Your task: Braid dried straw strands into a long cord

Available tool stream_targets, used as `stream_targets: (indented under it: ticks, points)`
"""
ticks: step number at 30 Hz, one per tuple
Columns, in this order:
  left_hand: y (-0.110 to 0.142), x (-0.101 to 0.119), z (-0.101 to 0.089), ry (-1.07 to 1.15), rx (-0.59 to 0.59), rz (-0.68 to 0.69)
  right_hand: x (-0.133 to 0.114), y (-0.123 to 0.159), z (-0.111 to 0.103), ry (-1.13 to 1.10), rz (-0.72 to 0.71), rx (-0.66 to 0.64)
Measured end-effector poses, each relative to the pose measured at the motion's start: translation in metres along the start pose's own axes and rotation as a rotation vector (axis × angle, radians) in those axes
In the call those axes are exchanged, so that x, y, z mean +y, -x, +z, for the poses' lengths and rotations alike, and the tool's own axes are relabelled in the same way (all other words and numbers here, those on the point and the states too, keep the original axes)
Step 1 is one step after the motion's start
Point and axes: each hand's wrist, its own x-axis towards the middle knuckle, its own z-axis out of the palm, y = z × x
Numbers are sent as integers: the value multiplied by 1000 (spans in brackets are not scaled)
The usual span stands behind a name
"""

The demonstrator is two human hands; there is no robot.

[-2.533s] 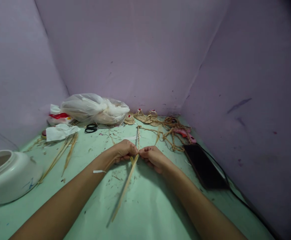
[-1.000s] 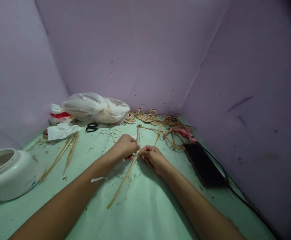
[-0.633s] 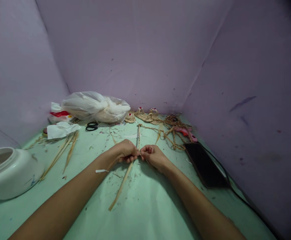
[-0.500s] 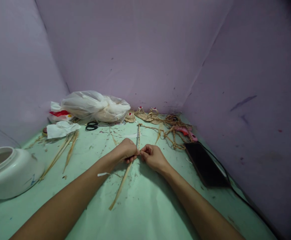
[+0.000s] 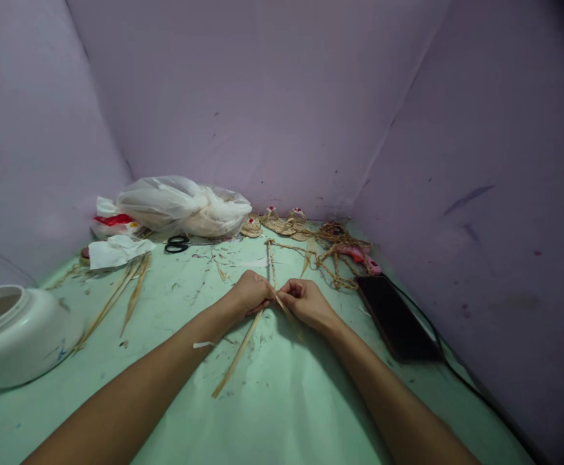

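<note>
Braid now slants rightward; left hand and right hand (fingertips pinched) grip its end

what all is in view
round pot: one, white, left
dry strips: several, tan, left, centre
crumpled sheet: one, white, left
packet: one, red-white, left
knotted plastic bag: one, white, back
looped scissors: one, black, back
woven beaded pieces: several, tan, back
tangled cord: one, brown, right
plastic object: one, pink, right
flat device, cable: two, black, right
braid: one, tan, centre
slip: one, white, centre
surface: one, green, below
walls: three, lilac, around
left hand, right hand: two, centre
</note>
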Motion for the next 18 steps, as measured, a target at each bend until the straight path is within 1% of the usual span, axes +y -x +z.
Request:
stream_targets:
  ticks: [3, 7, 9, 11, 13, 15, 16, 17, 18]
  points:
    - [-1, -2, 4, 58, 21, 11, -6, 4, -15, -66, 48, -97]
    - [-1, -4, 4, 81, 21, 4, -8, 7, -38, 6, 115, -185]
    - [-1, -4, 3, 98, 9, 9, -6, 7, -49, 42, 140, -188]
    - [0, -4, 3, 112, 9, -3, -4, 6, -57, 80, 156, -106]
    - [0, -3, 3, 102, 19, -29, -6, 3, -63, 152, 152, 54]
    - [0, -4, 5, 72, 25, -50, -16, -3, -63, 242, 112, 227]
    - [-2, -4, 6, 46, 14, -58, -25, -8, -60, 278, 84, 285]
    - [-4, -6, 6, 46, 21, -62, -35, -14, -55, 306, 52, 303]
    - [-6, -8, 6, 55, 31, -65, -46, -21, -47, 318, 16, 284]
